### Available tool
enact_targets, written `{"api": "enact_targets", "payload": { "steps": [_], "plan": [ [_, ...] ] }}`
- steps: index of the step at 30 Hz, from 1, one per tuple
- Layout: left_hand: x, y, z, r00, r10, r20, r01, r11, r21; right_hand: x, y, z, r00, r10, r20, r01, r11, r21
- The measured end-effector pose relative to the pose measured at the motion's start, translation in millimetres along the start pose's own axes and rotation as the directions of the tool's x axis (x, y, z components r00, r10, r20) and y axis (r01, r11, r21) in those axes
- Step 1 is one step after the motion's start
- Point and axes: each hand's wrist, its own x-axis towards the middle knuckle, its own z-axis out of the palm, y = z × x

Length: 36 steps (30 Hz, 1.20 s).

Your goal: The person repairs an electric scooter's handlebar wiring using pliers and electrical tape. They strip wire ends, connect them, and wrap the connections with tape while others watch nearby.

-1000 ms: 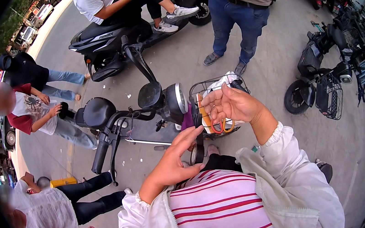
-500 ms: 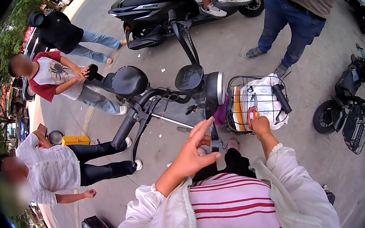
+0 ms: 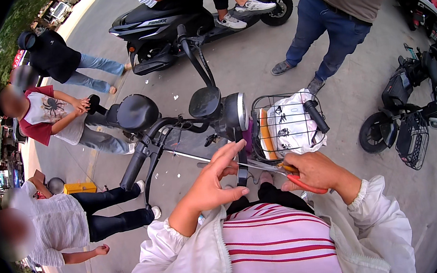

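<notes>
My left hand (image 3: pixel 210 181) is curved, thumb and index finger apart, beside a dark vertical part (image 3: pixel 242 172) below the scooter's round headlamp (image 3: pixel 235 113); whether its fingertips touch it is unclear. My right hand (image 3: pixel 317 170) grips a red-and-yellow-handled tool (image 3: pixel 312 187), apparently scissors, just below the front wire basket (image 3: pixel 285 95). Thin shiny lengths extend from it leftward toward the dark part. The basket holds a white printed bag (image 3: pixel 292 132) and an orange flat item (image 3: pixel 265 133). The black handlebar (image 3: pixel 136 164) lies left of my hands.
A person in blue trousers (image 3: pixel 335 38) stands ahead. Another sits on a black scooter (image 3: pixel 150 35). Several people stand at the left, one in a red-sleeved shirt (image 3: pixel 55 108), another in a striped white shirt (image 3: pixel 56 227) near a yellow box (image 3: pixel 79 188). Parked two-wheelers (image 3: pixel 411 133) line the right.
My right hand was spread over the basket, then reached to the looped handles in it, and now has drawn the tool out toward me. My left hand stays curved by the dark part.
</notes>
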Motion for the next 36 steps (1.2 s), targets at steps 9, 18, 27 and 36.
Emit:
{"api": "enact_targets", "payload": {
  "steps": [9, 18, 27, 36],
  "plan": [
    [-6.4, 3.7, -1.8, 0.995, -0.056, 0.08, 0.049, 0.994, 0.097, 7.5, 17.2, 5.4, 0.984, -0.102, 0.148, 0.104, 0.994, -0.012],
    [26.8, -23.3, 19.1, 0.992, -0.12, 0.045, 0.125, 0.984, -0.124, 50.1, 225.1, 124.8, 0.682, 0.41, -0.606, -0.552, 0.832, -0.058],
    [35.8, -40.6, 21.6, 0.925, -0.179, 0.334, 0.331, 0.811, -0.482, 61.6, 25.4, 48.2, 0.952, 0.27, -0.148, 0.123, 0.106, 0.987],
    [68.4, -50.8, 38.9, 0.853, -0.137, 0.504, 0.214, 0.972, -0.099, 31.3, 58.6, 68.2, 0.859, 0.492, -0.139, 0.153, 0.013, 0.988]
  ]
}}
